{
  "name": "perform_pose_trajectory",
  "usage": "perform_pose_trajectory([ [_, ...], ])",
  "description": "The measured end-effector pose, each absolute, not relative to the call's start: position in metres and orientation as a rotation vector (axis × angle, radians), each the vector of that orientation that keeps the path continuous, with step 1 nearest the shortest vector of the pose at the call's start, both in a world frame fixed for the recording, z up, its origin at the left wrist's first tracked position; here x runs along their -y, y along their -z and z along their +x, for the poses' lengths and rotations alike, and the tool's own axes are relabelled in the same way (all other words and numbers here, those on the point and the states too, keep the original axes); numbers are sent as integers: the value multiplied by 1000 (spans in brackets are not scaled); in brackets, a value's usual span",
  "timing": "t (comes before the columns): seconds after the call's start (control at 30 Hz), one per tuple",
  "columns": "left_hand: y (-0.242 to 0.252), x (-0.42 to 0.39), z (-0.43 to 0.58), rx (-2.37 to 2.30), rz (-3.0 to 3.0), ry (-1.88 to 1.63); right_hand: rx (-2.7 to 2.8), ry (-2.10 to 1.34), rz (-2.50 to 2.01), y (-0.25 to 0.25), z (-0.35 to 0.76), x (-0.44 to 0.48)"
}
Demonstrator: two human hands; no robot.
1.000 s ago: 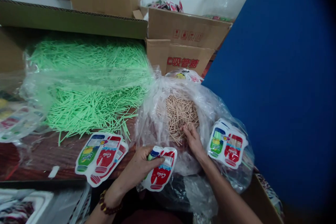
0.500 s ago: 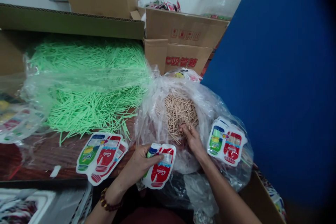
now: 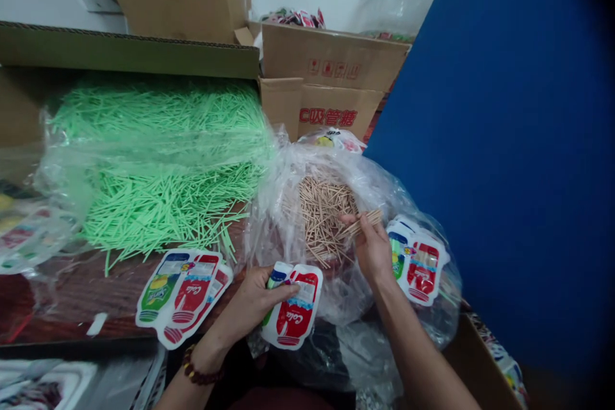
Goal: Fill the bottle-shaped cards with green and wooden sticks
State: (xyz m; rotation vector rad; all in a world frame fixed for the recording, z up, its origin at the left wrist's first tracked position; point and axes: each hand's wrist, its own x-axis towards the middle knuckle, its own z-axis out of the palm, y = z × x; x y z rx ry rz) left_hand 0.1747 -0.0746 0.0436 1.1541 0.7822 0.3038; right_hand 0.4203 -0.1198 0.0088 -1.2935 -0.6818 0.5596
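My left hand [image 3: 262, 301] grips a bottle-shaped pouch [image 3: 298, 317] printed with a red Cola bottle and a green one, thumb across its front. My right hand [image 3: 372, 246] is closed on a small bundle of thin brown sticks [image 3: 362, 223]. It is above the right edge of a pile of the same brown sticks [image 3: 324, 214], which lies in an open clear plastic bag [image 3: 278, 224]. Right of that hand, similar pouches [image 3: 423, 269] lie stacked on the plastic. More such pouches [image 3: 180, 295] rest left of my left hand.
Bright green sticks [image 3: 168, 205] spill from a plastic bag in a cardboard box [image 3: 129, 51] on the left. Another carton [image 3: 336, 64] with red lettering stands behind the brown sticks. A large blue panel [image 3: 494, 141] bounds the right side. A white tray [image 3: 81, 375] sits at lower left.
My right hand has lifted out of the brown pile and moved right and slightly up, with a bundle of sticks now visible in its fingers. My left hand stays on the pouch.
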Motion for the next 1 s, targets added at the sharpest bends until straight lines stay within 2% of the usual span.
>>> perform_pose_trajectory([
  [0.1, -47, 73, 179, -740, 1160, -308, 438, -748, -888, -31, 407, 113],
  [0.27, -51, 72, 184, -735, 1160, -293, 360, -901, -692, -55, 370, 116],
  [0.5, -51, 71, 183, -687, 1161, -324, 444, -920, -833, -71, 325, 123],
  [0.87, -51, 69, 183, -617, 1136, -394, 407, -901, -1030, -54, 317, 133],
  [1.0, -54, 66, 184, -621, 1191, -414, 519, -1019, -1017, -60, 318, 137],
])
